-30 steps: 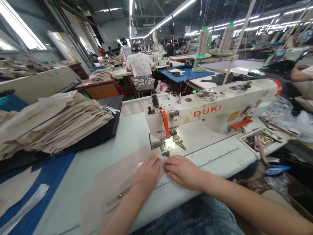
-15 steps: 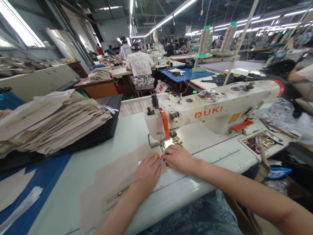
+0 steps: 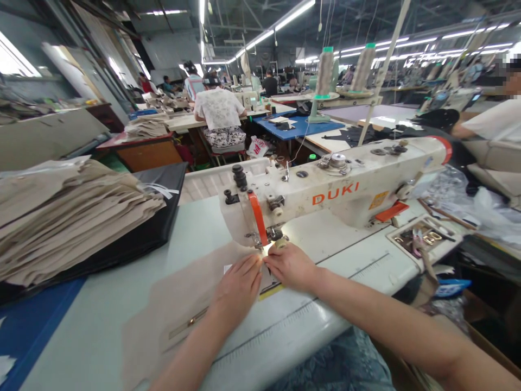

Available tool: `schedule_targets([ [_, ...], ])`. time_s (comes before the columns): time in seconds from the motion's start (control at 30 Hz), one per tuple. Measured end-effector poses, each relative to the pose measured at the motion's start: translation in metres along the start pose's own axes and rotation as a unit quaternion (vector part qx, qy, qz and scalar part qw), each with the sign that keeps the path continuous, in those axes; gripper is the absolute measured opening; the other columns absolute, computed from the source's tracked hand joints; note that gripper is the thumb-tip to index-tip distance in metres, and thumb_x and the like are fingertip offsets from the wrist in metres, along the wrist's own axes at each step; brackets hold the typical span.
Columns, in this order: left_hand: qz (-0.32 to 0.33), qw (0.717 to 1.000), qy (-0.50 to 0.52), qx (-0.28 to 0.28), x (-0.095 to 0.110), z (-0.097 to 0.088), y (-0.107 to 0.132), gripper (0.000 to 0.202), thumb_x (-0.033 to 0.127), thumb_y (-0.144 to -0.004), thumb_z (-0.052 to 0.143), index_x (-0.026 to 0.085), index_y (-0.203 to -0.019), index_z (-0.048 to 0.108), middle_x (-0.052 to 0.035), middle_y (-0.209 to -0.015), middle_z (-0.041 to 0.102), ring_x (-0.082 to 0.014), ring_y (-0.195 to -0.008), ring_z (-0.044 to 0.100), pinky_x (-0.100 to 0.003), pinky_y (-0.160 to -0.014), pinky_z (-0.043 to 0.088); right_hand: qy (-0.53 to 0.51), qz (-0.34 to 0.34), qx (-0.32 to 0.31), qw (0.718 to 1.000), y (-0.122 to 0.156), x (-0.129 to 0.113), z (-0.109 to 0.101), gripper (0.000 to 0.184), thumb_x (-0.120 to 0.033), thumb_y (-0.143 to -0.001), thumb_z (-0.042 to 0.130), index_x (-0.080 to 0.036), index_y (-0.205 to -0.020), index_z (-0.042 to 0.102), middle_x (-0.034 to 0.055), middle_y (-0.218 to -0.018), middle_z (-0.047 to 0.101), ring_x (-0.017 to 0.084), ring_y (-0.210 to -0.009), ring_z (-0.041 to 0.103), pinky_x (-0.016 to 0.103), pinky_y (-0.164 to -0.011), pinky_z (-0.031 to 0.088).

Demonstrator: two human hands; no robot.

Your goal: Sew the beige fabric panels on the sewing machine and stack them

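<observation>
A flat beige fabric piece [image 3: 157, 296] lies on the pale bed of the sewing machine [image 3: 293, 195], with a zipper [image 3: 191, 322] set in a slot near my left forearm. My left hand [image 3: 240, 283] rests flat on the fabric, fingers stretched toward the lit presser foot [image 3: 260, 248]. Just right of the foot, my right hand [image 3: 291, 266] has its fingers bent and pressed together at the fabric's edge. Both sets of fingertips nearly meet in front of the needle area, hiding the edge there. A small white tag [image 3: 227, 269] shows beside my left fingers.
A tall stack of beige fabric pieces [image 3: 81, 212] sits on black material [image 3: 163, 217] at left. A recessed tray [image 3: 425, 239] holds scissors and metal buckles at right. Thread cones [image 3: 324, 73] stand behind the machine. Co-workers sit ahead and at far right.
The view has shifted slightly to the right. A yellow strip on the bed now shows more between my hands. Both hands stay beside the presser foot with the fabric under them.
</observation>
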State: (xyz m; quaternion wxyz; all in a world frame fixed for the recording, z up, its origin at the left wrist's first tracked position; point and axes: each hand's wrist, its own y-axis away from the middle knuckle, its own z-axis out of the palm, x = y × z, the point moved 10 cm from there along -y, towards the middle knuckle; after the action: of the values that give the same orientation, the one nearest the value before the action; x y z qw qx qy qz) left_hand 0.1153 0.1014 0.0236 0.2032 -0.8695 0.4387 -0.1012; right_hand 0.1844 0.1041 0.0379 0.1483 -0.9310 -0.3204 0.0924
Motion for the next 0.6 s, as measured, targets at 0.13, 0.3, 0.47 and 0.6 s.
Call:
schedule_targets([
  [0.13, 0.018, 0.999, -0.022, 0.017, 0.0033, -0.0033, -0.0013, 0.037, 0.021, -0.098, 0.035, 0.009, -0.113, 0.067, -0.0132, -0.114, 0.071, -0.0222, -0.106, 0.065, -0.036, -0.092, 0.055, 0.004, 0.001, 0.016, 1.0, 0.0002, 0.0008, 0.0014, 0.02, -0.017, -0.094, 0.051, -0.013, -0.087, 0.069, 0.008, -0.082, 0.067, 0.022, -0.083, 0.059, 0.033, -0.078, 0.044],
  [0.3, 0.019, 0.999, -0.002, 0.03, 0.0025, -0.0044, -0.0024, 0.035, 0.022, -0.098, 0.038, 0.01, -0.114, 0.067, -0.0134, -0.114, 0.071, -0.0229, -0.107, 0.065, -0.037, -0.092, 0.055, 0.005, 0.003, 0.028, 1.0, 0.0, 0.0021, 0.002, 0.02, -0.017, -0.094, 0.051, -0.013, -0.087, 0.069, 0.0082, -0.082, 0.067, 0.022, -0.082, 0.059, 0.033, -0.076, 0.044],
  [0.47, 0.02, 0.998, 0.001, 0.056, 0.0015, -0.0078, -0.0026, 0.034, 0.023, -0.099, 0.038, 0.011, -0.113, 0.066, -0.0129, -0.112, 0.071, -0.0232, -0.104, 0.066, -0.038, -0.089, 0.057, 0.011, 0.003, 0.032, 0.999, -0.0011, 0.0033, 0.0032, 0.021, -0.017, -0.095, 0.049, -0.014, -0.085, 0.067, 0.0077, -0.08, 0.065, 0.021, -0.08, 0.057, 0.033, -0.075, 0.043],
  [0.6, 0.02, 0.998, 0.004, 0.064, 0.0003, -0.0074, -0.003, 0.033, 0.023, -0.099, 0.038, 0.011, -0.114, 0.066, -0.013, -0.111, 0.071, -0.023, -0.103, 0.066, -0.038, -0.089, 0.057, 0.012, 0.008, 0.035, 0.999, -0.0011, 0.0049, 0.005, 0.02, -0.018, -0.094, 0.05, -0.014, -0.085, 0.067, 0.0074, -0.081, 0.065, 0.021, -0.08, 0.056, 0.033, -0.074, 0.042],
])
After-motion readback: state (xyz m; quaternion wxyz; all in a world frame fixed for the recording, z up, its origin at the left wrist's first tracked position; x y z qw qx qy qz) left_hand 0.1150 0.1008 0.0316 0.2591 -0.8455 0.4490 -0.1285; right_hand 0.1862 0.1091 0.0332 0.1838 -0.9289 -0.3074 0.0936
